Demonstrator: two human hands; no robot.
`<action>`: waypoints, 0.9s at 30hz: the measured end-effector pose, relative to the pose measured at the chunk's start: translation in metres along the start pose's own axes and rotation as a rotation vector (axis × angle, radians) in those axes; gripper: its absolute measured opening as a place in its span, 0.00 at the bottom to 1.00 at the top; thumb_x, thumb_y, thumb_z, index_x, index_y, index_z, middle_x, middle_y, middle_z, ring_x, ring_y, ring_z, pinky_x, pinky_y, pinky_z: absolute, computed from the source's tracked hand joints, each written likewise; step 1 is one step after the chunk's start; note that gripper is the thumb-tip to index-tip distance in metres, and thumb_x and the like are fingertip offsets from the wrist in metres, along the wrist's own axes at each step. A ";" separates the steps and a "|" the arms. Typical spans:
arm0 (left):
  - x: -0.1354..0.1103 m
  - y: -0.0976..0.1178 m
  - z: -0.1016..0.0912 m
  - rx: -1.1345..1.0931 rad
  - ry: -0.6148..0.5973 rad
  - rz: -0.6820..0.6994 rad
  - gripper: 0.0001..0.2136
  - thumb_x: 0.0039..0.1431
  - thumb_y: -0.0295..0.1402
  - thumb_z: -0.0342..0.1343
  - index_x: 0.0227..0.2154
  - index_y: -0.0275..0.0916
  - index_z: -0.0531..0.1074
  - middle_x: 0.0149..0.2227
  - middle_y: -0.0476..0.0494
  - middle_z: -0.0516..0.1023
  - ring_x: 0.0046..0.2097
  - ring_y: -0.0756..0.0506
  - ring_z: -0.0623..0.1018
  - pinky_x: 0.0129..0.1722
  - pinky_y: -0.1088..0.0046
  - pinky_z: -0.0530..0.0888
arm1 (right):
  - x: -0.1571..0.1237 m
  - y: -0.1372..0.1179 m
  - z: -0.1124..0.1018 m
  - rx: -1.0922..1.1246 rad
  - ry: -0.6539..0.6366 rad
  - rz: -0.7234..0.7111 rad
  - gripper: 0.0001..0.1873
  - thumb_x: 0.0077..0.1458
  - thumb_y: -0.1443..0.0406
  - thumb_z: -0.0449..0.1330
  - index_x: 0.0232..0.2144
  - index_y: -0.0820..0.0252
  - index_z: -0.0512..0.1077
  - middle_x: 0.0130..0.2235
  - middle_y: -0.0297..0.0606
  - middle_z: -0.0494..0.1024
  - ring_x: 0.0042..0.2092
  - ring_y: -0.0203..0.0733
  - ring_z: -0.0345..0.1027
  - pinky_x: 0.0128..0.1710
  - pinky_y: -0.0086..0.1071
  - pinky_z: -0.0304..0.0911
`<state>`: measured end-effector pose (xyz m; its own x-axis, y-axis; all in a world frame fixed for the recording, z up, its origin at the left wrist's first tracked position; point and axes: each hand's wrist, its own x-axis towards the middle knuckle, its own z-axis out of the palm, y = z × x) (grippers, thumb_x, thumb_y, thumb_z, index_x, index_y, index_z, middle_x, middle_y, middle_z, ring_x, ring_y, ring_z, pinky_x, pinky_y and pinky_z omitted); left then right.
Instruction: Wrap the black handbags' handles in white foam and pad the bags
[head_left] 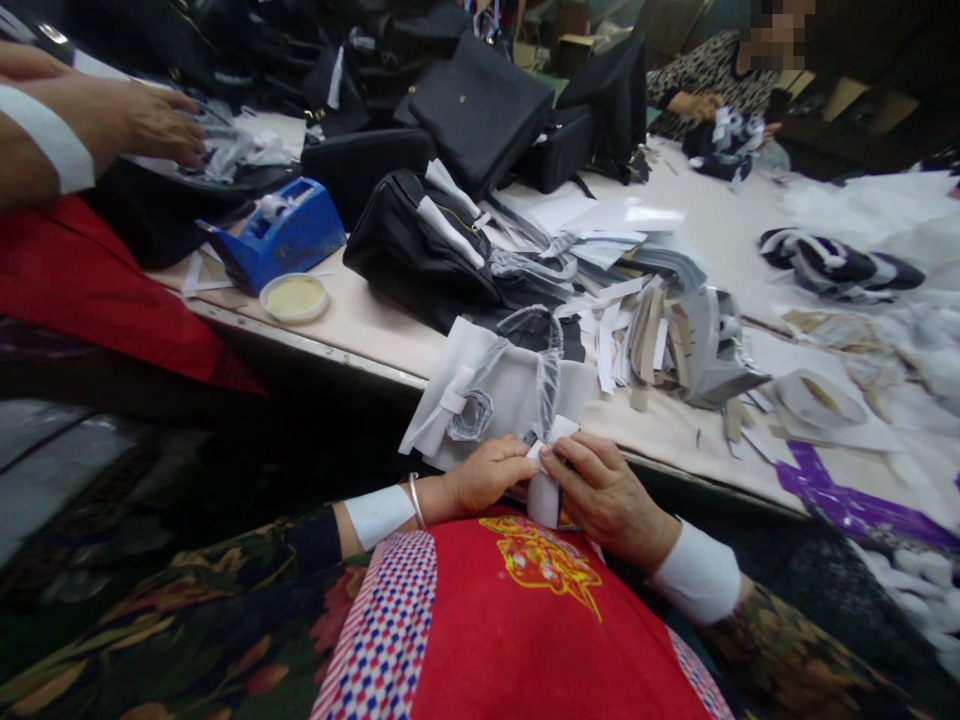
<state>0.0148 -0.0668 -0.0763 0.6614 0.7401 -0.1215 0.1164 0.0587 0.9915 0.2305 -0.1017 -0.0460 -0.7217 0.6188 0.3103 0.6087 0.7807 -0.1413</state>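
Observation:
At the table's front edge, a bag covered in white wrapping [499,385] leans close to my body. Its handle [551,375] is wound in clear plastic and stands up in a loop. A coiled, plastic-wrapped strap [471,415] is bound with a white strip on its left side. My left hand [487,475] and my right hand [611,500] meet at the bag's near side. Both are closed, fingertips pinching a white wrapping strip [544,495] that hangs down between them. What lies under the strip is hidden.
A blue tape dispenser [289,235] and a round tub [294,297] stand to the left. Black bags [420,240] are piled behind. A grey tape dispenser [716,345], paper strips [652,335] and a tape roll [817,400] lie right. Co-workers' hands [150,125] work at left and far right.

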 end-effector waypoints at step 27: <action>0.005 0.001 0.010 0.315 0.136 -0.026 0.21 0.69 0.40 0.40 0.31 0.34 0.73 0.33 0.43 0.74 0.35 0.47 0.73 0.37 0.72 0.70 | 0.008 -0.028 0.014 1.133 0.270 1.178 0.18 0.54 0.52 0.62 0.29 0.63 0.75 0.25 0.34 0.74 0.26 0.36 0.64 0.26 0.29 0.60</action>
<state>0.0255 -0.0701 -0.0763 0.5526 0.8250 -0.1181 0.3690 -0.1151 0.9223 0.2031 -0.1178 -0.0526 0.0797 0.9407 -0.3297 0.1229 -0.3375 -0.9333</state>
